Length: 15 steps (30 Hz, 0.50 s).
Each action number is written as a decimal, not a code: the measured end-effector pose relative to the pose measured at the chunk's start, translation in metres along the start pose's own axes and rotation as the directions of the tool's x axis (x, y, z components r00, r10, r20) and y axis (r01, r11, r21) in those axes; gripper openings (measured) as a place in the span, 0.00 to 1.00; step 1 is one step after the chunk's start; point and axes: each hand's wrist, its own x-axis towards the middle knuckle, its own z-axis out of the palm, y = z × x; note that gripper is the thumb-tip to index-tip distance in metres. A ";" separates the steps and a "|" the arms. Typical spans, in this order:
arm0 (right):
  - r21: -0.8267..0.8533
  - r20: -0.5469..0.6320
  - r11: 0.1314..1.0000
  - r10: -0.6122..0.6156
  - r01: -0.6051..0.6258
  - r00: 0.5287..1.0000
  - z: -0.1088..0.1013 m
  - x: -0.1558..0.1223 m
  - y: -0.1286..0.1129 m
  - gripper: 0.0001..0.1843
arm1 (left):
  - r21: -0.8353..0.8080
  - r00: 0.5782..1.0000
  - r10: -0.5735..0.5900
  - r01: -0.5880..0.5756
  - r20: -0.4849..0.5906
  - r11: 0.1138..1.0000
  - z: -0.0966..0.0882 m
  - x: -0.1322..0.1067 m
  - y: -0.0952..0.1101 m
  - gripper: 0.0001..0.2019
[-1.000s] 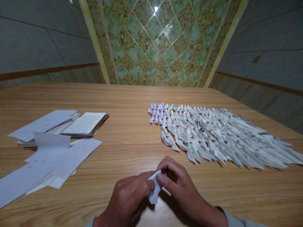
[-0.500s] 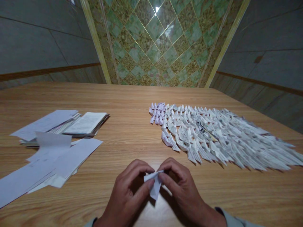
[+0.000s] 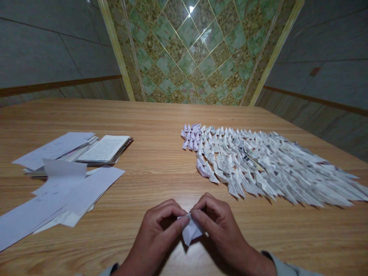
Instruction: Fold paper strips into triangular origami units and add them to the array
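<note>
The left hand (image 3: pixel 156 235) and right hand (image 3: pixel 224 235) curl narrowly, pinching a small folded white paper (image 3: pixel 191 231) between their fingertips over the wood-grain worktop (image 3: pixel 161 172). Farther off, rows of pointed folded-paper pieces (image 3: pixel 258 165) lie right, loose printed sheets (image 3: pixel 63 191) left.

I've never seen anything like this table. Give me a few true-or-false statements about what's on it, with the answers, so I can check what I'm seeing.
1. The left hand and right hand both pinch one small piece of folded white paper. True.
2. The folded paper shapes on the table lie in one loose heap. False: they are laid out in tidy, overlapping rows.
3. Loose paper sheets lie to the left of the hands. True.
4. The shapes at the far left end of the rows are pale purple. True.
5. The wall straight ahead is bare white paint. False: it has green patterned tiles.
</note>
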 end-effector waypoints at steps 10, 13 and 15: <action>0.108 0.023 0.989 0.096 -0.098 0.995 -0.001 0.003 -0.001 0.17 | -0.152 0.979 -0.201 0.204 0.037 0.967 -0.005 0.010 0.000 0.13; 0.085 0.041 0.990 0.109 -0.112 0.993 -0.002 0.003 -0.001 0.16 | -0.141 0.982 -0.187 0.188 0.014 0.972 -0.005 0.009 0.001 0.12; 0.041 0.032 0.995 0.093 -0.095 0.995 -0.002 0.003 -0.001 0.16 | -0.143 0.983 -0.184 0.184 0.014 0.972 -0.005 0.007 0.000 0.12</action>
